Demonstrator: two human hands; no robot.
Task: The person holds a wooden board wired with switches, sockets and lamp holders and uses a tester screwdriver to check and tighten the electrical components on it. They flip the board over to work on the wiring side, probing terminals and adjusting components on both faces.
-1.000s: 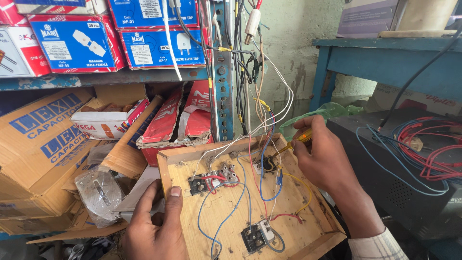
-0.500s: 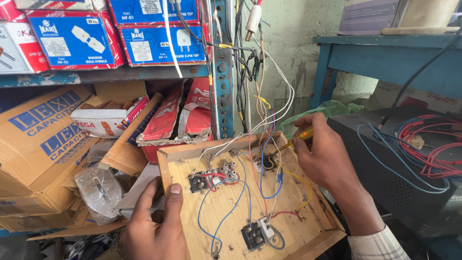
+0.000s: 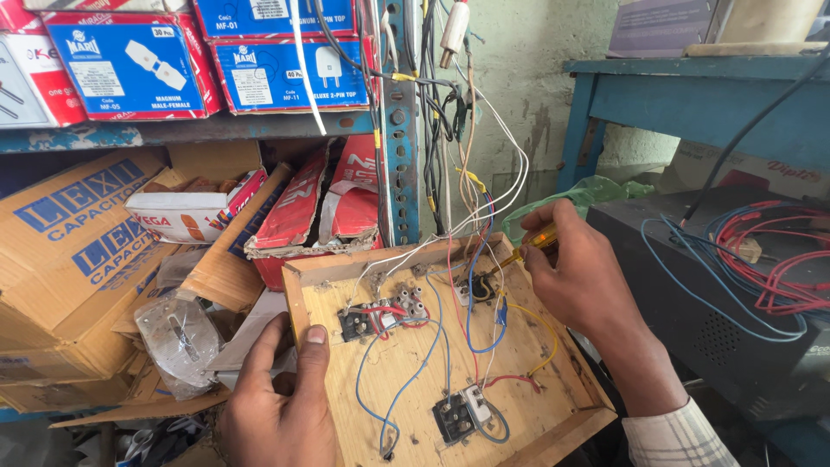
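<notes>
Up at the far edge of the wooden board (image 3: 527, 380), the right hand (image 3: 575, 277) pinches a yellow screwdriver (image 3: 527, 246), its shaft slanting down-left onto the small switch (image 3: 474, 290) just beside the fingers. The left hand (image 3: 281, 406) clamps the board's near-left edge, well apart from the switch.

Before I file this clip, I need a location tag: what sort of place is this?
Probably a small electrical repair shop or storeroom. Blue-and-red cartons picturing plugs crowd a blue metal shelf, loose wires hang down, and a wooden switchboard with wired sockets lies open under both hands.
</notes>
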